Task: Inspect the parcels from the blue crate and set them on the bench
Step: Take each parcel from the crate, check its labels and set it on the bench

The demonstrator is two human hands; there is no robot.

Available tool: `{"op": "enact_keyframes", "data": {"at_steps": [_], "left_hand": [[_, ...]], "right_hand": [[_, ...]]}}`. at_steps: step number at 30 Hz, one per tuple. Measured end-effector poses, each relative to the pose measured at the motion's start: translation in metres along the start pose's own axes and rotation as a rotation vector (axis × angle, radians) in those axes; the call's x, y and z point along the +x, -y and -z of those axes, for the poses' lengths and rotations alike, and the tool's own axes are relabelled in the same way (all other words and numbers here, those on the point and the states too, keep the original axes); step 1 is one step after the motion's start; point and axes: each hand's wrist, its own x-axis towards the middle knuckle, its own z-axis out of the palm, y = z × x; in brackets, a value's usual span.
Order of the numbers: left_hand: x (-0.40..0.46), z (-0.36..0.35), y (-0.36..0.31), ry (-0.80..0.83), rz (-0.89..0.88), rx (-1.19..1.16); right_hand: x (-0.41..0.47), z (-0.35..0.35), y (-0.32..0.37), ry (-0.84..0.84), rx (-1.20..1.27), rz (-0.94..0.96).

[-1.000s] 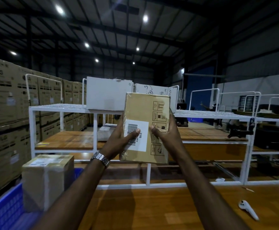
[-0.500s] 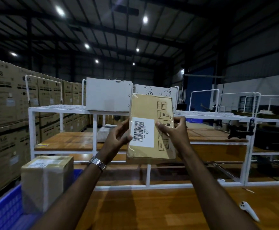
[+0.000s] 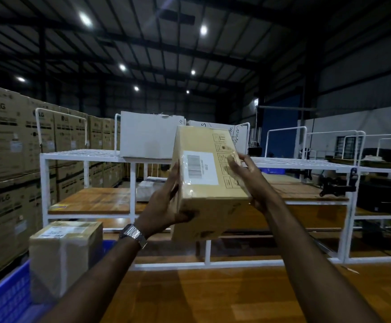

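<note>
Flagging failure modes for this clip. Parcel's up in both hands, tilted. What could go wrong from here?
1. The parcel is held tilted in the air between the left hand and right hand, mostly by its sides; it could slip and fall onto the bench.
2. The frame is motion-blurred and the label is unreadable here, so inspection may miss details.

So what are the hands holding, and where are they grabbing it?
A brown cardboard parcel, held up in the air. The left hand grips its left side and bottom corner; the right hand holds its right side.
</note>
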Motion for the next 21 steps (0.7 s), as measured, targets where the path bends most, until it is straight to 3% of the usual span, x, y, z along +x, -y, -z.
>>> {"op": "enact_keyframes", "data": {"at_steps": [8, 15, 21], "left_hand": [[0.026, 0.025, -0.010, -0.176, 0.076, -0.243], [0.036, 0.030, -0.022, -0.289, 0.288, -0.458], [0.030, 0.027, -0.013, -0.341, 0.247, -0.463]], "right_hand": [[-0.009, -0.012, -0.010, 0.086, 0.257, 0.045], [-0.007, -0.037, -0.033, 0.127, -0.037, 0.092], [-0.004, -0.049, -0.035, 0.003, -0.097, 0.147]]}}
